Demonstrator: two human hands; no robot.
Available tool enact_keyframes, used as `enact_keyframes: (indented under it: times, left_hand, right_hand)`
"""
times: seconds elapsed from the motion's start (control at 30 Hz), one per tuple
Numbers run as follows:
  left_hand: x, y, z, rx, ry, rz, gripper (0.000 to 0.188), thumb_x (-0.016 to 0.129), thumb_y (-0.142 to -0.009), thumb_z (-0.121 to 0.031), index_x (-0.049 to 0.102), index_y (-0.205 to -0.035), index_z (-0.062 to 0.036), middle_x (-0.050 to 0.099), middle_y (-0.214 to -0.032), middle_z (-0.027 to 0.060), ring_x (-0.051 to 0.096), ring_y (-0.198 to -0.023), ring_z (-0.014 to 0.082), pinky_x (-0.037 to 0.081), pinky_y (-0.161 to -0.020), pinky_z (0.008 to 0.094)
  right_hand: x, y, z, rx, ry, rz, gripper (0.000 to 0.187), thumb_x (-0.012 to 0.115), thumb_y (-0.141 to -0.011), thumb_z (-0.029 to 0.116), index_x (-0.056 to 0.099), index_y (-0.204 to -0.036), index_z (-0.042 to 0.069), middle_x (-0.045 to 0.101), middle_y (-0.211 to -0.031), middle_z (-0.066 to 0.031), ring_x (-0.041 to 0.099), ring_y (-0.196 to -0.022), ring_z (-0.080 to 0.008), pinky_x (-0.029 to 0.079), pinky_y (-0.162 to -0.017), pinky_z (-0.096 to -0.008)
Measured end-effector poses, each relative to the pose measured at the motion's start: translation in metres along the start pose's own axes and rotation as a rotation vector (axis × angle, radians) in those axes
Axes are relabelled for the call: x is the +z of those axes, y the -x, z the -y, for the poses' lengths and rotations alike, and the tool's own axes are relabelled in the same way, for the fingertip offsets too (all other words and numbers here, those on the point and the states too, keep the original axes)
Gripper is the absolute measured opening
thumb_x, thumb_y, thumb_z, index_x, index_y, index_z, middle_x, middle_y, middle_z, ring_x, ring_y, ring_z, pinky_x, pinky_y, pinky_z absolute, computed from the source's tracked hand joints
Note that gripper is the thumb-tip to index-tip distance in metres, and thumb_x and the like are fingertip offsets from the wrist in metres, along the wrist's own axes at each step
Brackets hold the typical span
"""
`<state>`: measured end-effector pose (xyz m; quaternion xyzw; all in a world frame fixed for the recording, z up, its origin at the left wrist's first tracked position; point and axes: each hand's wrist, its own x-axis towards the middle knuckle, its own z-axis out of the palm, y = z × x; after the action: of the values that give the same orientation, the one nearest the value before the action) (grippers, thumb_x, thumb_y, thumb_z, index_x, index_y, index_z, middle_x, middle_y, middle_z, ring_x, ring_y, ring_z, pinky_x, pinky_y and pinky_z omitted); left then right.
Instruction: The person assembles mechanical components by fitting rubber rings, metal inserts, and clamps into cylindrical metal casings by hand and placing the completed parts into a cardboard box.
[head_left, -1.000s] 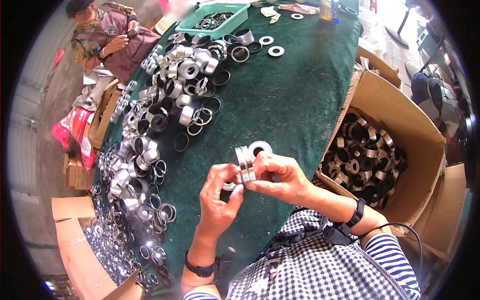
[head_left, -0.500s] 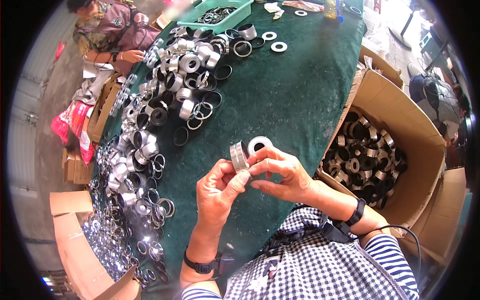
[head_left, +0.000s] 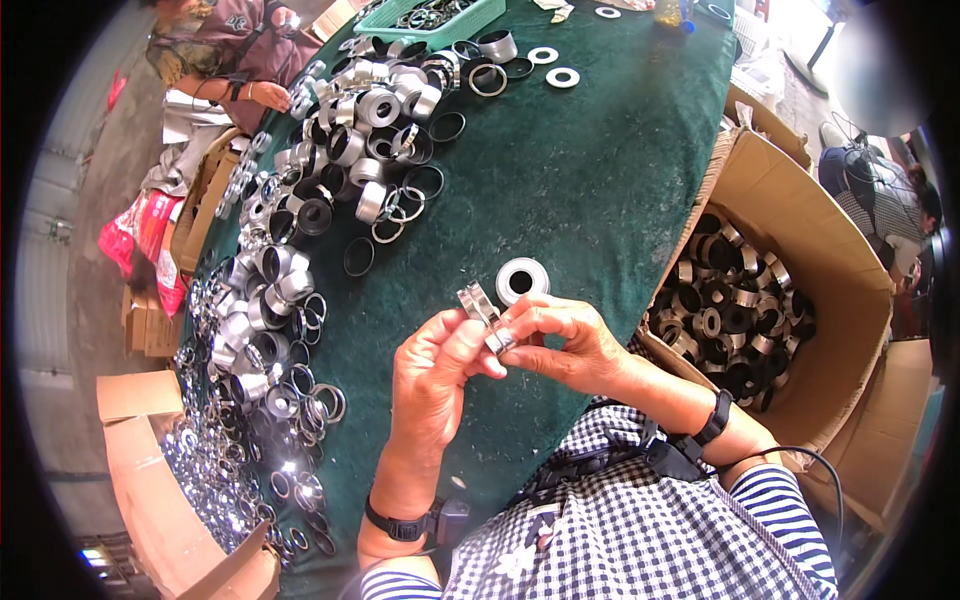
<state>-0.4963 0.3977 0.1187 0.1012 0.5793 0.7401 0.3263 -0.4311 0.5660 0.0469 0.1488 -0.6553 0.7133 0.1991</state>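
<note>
Over the near part of the green-covered table, a shiny silver metal ring (head_left: 476, 304) is tilted between my two hands. My left hand (head_left: 430, 375) pinches its left side with thumb and fingers. On its right side, the thumb and fingertips of my right hand (head_left: 570, 345) close on the same ring. My fingers cover part of the ring, so its lower edge is partly hidden. Just beyond the right fingers, a thick silver ring-shaped part (head_left: 539, 274) with a round center hole lies on the cloth.
Metal rings and collars (head_left: 375, 110) lie heaped along the table's left side. An open cardboard box (head_left: 830, 250) of similar parts stands at the right. A green basket (head_left: 455, 35) sits at the far end. Across the table, another person's hand (head_left: 270, 95) is near the parts.
The ring between my fingers has turned and tilted and now shows a narrower, shinier side. My left thumb has shifted up along it. The right hand has moved slightly lower.
</note>
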Motion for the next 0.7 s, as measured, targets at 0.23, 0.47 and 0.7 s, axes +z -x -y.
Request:
enact_keyframes:
  times: [0.23, 0.47, 0.7]
  left_hand:
    - [-0.01, 0.001, 0.017, 0.283, -0.466, -0.014, 0.01, 0.07, -0.089, 0.0, 0.064, -0.096, 0.0008, 0.056, -0.096, -0.0002, 0.062, -0.082, 0.0065, 0.051, -0.074, 0.0214]
    - [-0.025, 0.018, 0.031, 0.242, -0.553, 0.015, 0.006, 0.069, -0.088, 0.0, 0.066, -0.094, 0.0009, 0.065, -0.091, 0.0023, 0.065, -0.085, 0.0105, 0.054, -0.075, 0.0249]
    - [-0.134, 0.041, 0.051, 0.069, -0.079, -0.455, 0.039, 0.065, -0.093, -0.01, 0.052, -0.128, 0.0004, 0.064, -0.09, 0.0041, 0.063, -0.08, 0.0105, 0.055, -0.073, 0.0262]
  right_hand:
    - [-0.014, -0.002, 0.003, 0.034, 0.164, -0.117, 0.053, 0.078, -0.083, 0.02, 0.055, -0.129, 0.006, 0.056, -0.13, -0.0102, 0.058, -0.106, -0.0181, 0.05, -0.081, -0.0299]
    - [-0.015, -0.005, 0.0, 0.041, 0.299, 0.096, 0.061, 0.081, -0.077, 0.017, 0.053, -0.129, 0.004, 0.057, -0.127, -0.0133, 0.059, -0.112, -0.0253, 0.051, -0.091, -0.0376]
    - [-0.076, 0.043, -0.02, 0.201, 0.999, 0.063, 0.046, 0.081, -0.072, 0.016, 0.056, -0.109, 0.005, 0.053, -0.133, -0.0215, 0.057, -0.113, -0.0388, 0.049, -0.093, -0.0454]
